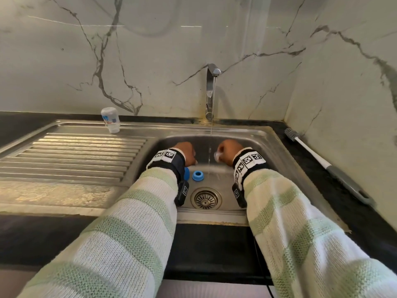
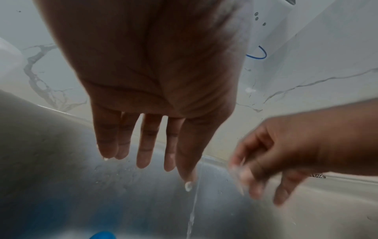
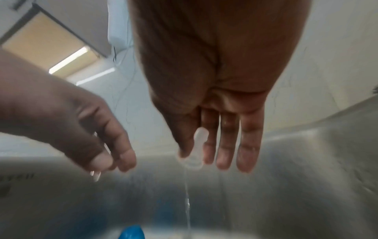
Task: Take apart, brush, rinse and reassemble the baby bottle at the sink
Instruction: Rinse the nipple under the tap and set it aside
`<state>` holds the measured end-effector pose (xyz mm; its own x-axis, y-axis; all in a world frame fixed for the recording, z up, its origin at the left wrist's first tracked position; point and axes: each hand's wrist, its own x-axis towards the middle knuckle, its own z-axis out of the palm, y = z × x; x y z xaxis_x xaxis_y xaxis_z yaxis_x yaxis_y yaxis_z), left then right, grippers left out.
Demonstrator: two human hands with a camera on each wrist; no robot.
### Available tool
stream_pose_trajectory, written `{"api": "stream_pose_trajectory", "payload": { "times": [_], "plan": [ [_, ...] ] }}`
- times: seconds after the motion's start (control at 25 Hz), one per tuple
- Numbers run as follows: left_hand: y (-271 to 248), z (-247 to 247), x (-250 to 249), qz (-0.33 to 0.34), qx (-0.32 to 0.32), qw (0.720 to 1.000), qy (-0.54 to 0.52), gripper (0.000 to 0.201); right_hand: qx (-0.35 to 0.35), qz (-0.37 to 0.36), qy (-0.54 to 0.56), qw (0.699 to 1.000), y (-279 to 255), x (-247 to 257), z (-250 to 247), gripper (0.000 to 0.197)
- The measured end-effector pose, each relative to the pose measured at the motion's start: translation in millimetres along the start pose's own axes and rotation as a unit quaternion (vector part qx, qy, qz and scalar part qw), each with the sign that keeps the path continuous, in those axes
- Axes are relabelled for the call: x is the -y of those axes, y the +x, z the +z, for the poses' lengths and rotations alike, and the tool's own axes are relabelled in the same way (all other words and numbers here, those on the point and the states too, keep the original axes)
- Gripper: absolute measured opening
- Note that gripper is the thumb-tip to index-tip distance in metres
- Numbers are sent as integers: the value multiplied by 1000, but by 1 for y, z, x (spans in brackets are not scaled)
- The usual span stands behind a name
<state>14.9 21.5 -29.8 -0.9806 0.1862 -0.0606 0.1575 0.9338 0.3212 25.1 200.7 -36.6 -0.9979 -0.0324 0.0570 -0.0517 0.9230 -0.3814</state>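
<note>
A clear silicone nipple (image 3: 197, 150) is pinched between the thumb and forefinger of my right hand (image 3: 216, 145), right beside the thin water stream (image 1: 212, 125). In the head view that hand (image 1: 228, 151) is low in the sink (image 1: 260, 145) with the nipple (image 1: 217, 155) at its fingertips. My left hand (image 1: 189, 152) hangs on the other side of the stream, fingers (image 2: 149, 142) straight and wet, holding nothing. A blue screw ring (image 1: 198, 175) lies on the sink floor. A blue cap (image 1: 187, 173) next to it is mostly hidden by my left wrist. The bottle body (image 1: 110, 119) stands upside down on the drainboard.
The tap (image 1: 211, 82) runs at the back of the basin. A drain strainer (image 1: 205, 198) sits near the front. A white and grey bottle brush (image 1: 322, 164) lies on the dark counter to the right. The ribbed drainboard (image 1: 71, 155) lies to the left.
</note>
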Motion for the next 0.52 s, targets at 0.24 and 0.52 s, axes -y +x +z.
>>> {"api": "stream_pose_trajectory", "payload": {
  "times": [0.24,0.52],
  "plan": [
    [-5,2,-2,22,0,1000,20,31,32,-16,-12,999,-7,9,8,18],
    [0,9,10,11,-5,1000,4,34,14,21,-3,1000,-1,7,9,16]
  ]
}}
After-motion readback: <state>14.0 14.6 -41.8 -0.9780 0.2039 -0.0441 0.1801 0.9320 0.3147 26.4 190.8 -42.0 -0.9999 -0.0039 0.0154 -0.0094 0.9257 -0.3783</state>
